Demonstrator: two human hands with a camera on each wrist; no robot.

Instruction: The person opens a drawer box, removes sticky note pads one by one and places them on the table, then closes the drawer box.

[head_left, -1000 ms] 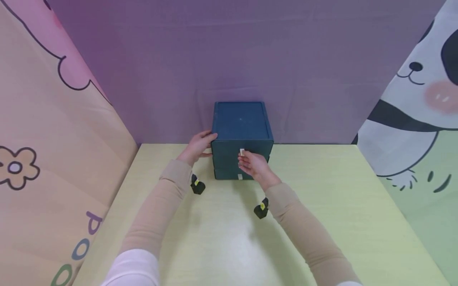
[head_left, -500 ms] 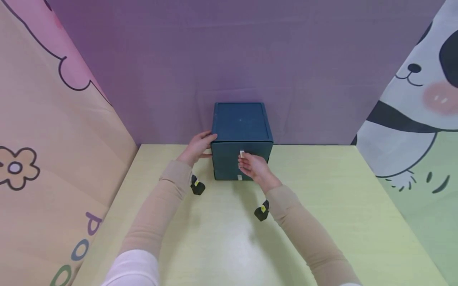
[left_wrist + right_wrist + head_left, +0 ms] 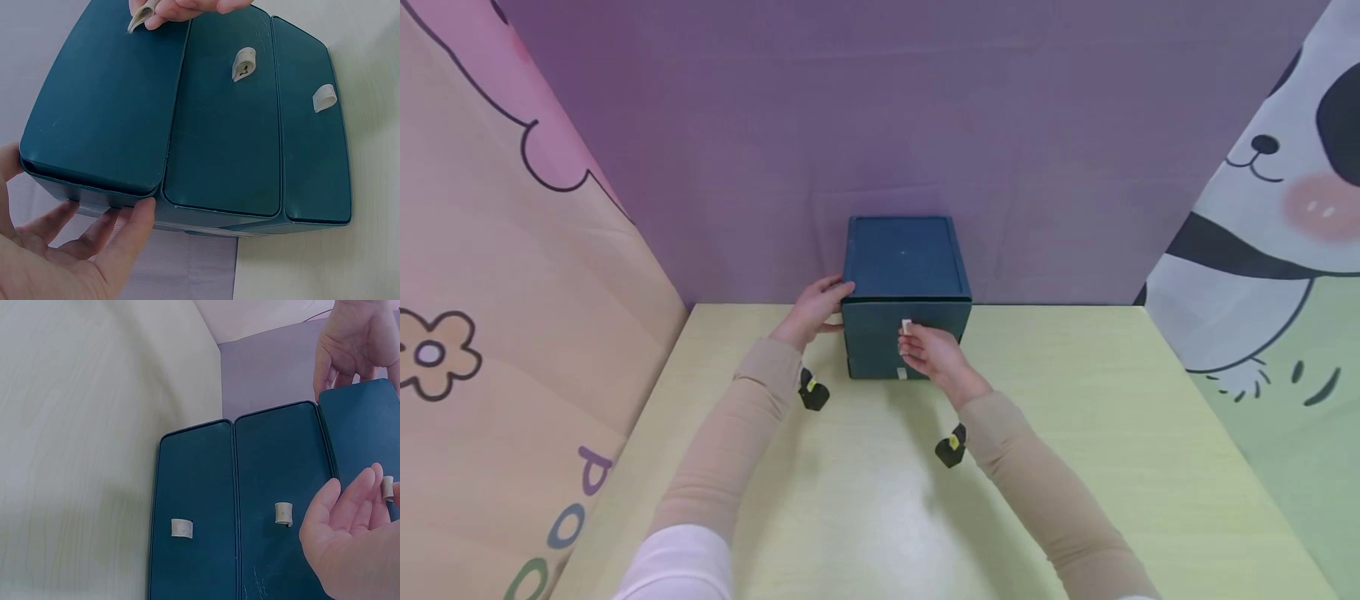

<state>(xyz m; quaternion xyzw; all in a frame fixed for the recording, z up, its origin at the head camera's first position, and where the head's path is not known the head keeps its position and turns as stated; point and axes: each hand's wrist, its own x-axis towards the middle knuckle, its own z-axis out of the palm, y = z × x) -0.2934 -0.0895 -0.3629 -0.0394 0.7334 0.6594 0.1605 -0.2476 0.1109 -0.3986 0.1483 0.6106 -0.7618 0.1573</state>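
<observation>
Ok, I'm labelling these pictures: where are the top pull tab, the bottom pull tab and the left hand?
Top pull tab [image 3: 388, 489], right wrist view: its visible face.
Bottom pull tab [image 3: 324, 99], left wrist view: side of its loop.
Left hand [image 3: 812, 311], head view: its middle.

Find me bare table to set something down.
Bare tabletop lies between the right sleeve and panda-printed wall, between the left sleeve and flower-printed wall, and between the two sleeves. Crowded: the drawer cabinet, where the left hand touches its side and the right hand pinches the top loop pull.
</observation>
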